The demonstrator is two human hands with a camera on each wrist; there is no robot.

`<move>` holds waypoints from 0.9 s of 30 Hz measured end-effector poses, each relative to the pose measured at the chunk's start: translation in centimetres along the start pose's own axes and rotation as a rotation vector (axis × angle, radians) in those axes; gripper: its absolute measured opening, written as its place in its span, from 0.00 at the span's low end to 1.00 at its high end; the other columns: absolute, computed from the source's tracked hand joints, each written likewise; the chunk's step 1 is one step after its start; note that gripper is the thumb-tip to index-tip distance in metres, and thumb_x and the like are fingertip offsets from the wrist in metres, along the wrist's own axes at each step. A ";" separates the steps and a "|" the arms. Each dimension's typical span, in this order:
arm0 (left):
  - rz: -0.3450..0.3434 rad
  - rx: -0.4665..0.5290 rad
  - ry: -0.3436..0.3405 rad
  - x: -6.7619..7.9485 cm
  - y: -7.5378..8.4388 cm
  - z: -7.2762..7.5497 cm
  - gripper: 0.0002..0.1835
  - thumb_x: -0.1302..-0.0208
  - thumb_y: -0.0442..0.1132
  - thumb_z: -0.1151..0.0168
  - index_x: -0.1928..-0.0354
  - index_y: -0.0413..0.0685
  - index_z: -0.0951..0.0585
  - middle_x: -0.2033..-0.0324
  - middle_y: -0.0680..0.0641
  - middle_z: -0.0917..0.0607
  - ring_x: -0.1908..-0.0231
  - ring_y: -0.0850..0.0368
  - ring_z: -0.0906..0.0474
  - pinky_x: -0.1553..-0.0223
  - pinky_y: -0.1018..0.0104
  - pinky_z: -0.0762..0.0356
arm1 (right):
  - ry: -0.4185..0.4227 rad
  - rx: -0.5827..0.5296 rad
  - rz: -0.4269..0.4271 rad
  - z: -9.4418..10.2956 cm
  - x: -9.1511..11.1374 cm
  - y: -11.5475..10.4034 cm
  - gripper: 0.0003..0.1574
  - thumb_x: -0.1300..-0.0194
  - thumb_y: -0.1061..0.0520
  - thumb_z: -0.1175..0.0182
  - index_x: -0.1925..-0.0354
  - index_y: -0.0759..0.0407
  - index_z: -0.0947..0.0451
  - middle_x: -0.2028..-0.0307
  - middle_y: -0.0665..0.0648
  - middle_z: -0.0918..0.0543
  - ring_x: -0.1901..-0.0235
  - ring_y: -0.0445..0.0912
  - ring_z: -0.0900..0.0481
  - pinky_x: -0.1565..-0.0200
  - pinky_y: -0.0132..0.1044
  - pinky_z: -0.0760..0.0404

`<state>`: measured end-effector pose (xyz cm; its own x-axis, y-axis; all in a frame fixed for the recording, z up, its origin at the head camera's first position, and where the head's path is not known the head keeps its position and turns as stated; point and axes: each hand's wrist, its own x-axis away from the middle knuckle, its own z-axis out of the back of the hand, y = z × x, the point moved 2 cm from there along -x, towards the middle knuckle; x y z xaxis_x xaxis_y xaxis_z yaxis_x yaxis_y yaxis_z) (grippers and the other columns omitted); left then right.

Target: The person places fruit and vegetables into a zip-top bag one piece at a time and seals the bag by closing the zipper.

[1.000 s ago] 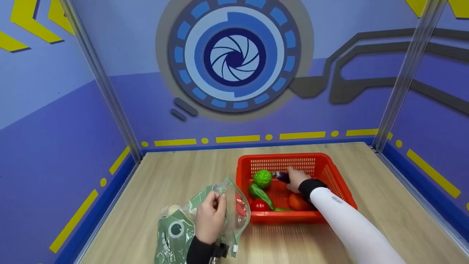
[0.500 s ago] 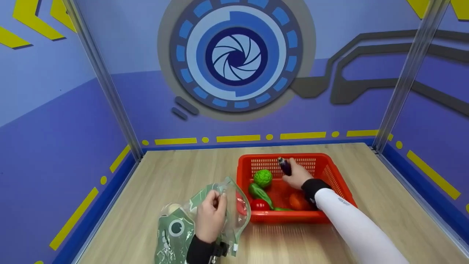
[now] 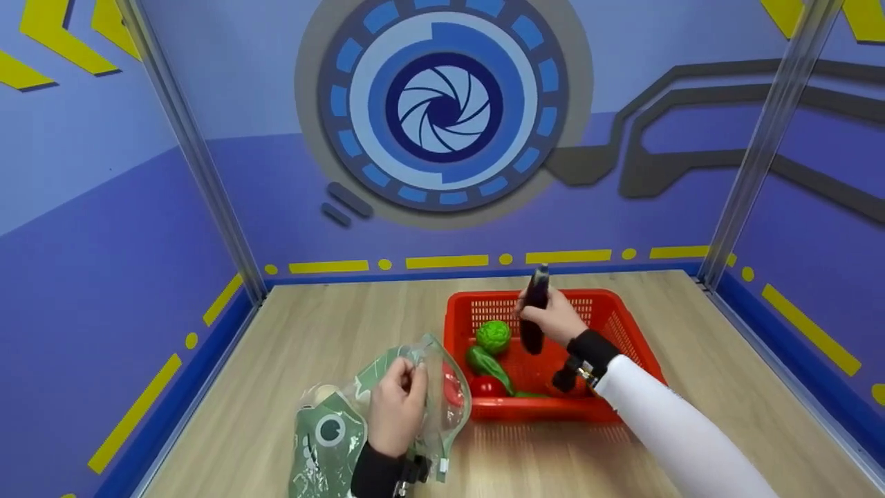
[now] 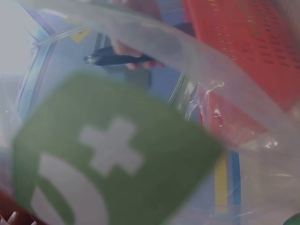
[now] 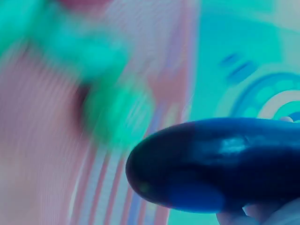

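Note:
My right hand (image 3: 560, 321) grips a dark purple eggplant (image 3: 534, 311) above the basket, stem end up. The eggplant (image 5: 211, 159) looms large in the right wrist view, and the bag's print (image 4: 112, 154) covers much of the left wrist view. With curled fingers, my left hand (image 3: 397, 411) pinches the edge of a clear zip bag (image 3: 330, 449) with a green cartoon-eye print. Inside the bag a pale round item (image 3: 325, 394) shows partly. The red plastic basket (image 3: 643, 349) holds a green leafy ball (image 3: 494, 337), a green pepper (image 3: 489, 363) and a tomato (image 3: 487, 387).
A wooden table (image 3: 325, 311) bears the bag and basket. Blue-purple printed walls (image 3: 228, 173) enclose it at the back and both sides. The basket's left wall adjoins the bag's mouth. My right wrist strap (image 3: 593, 351) hides part of the basket's contents.
My right hand has lifted the eggplant from the basket floor to above the rim and turned it from lying flat to nearly upright. The left hand and bag have stayed in place.

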<state>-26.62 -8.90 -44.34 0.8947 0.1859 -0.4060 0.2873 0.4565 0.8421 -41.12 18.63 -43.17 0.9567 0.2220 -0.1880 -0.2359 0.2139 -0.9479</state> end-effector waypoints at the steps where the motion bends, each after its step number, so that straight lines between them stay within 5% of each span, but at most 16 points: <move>1: -0.004 0.000 0.000 0.0 0.0 0.0 0.11 0.29 0.33 0.41 0.72 0.48 0.29 0.80 0.56 0.34 0.79 0.65 0.36 0.75 0.73 0.40 | -0.008 -0.074 0.004 -0.6 0.3 -0.7 0.17 0.37 0.69 0.43 0.49 0.67 0.29 0.61 0.59 0.15 0.57 0.50 0.15 0.44 0.49 0.21; 7: -0.033 0.007 0.002 -0.1 0.1 0.0 0.12 0.29 0.32 0.41 0.72 0.48 0.30 0.80 0.57 0.34 0.80 0.66 0.37 0.76 0.73 0.40 | -0.120 -0.414 0.017 -4.9 2.9 -4.0 0.14 0.35 0.68 0.46 0.51 0.61 0.31 0.62 0.54 0.15 0.55 0.52 0.16 0.43 0.52 0.20; 11: -0.064 -0.004 0.022 -0.3 0.2 0.0 0.13 0.29 0.33 0.40 0.72 0.48 0.30 0.80 0.57 0.35 0.80 0.68 0.39 0.76 0.73 0.41 | -0.199 -0.501 0.020 -7.6 4.3 -4.7 0.14 0.32 0.66 0.47 0.49 0.59 0.32 0.59 0.54 0.15 0.51 0.54 0.16 0.37 0.57 0.23; 20: -0.103 -0.001 0.053 -0.3 0.3 0.0 0.14 0.29 0.34 0.39 0.73 0.48 0.30 0.80 0.58 0.35 0.80 0.69 0.40 0.77 0.74 0.41 | -0.232 -0.299 0.029 -12.7 6.0 -3.0 0.24 0.29 0.58 0.39 0.41 0.66 0.33 0.48 0.61 0.16 0.47 0.49 0.18 0.36 0.55 0.23; 27: -0.103 0.012 0.061 -0.2 0.6 0.1 0.14 0.28 0.36 0.39 0.73 0.48 0.29 0.80 0.58 0.35 0.80 0.69 0.41 0.77 0.74 0.42 | -0.340 -0.173 -0.038 -15.3 6.6 -1.8 0.29 0.29 0.54 0.37 0.37 0.65 0.32 0.46 0.61 0.18 0.55 0.45 0.21 0.52 0.39 0.18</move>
<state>-26.56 -8.75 -43.73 0.8380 0.1915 -0.5110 0.3809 0.4654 0.7990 -31.75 5.15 -46.64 0.8461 0.5265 -0.0836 -0.1419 0.0711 -0.9873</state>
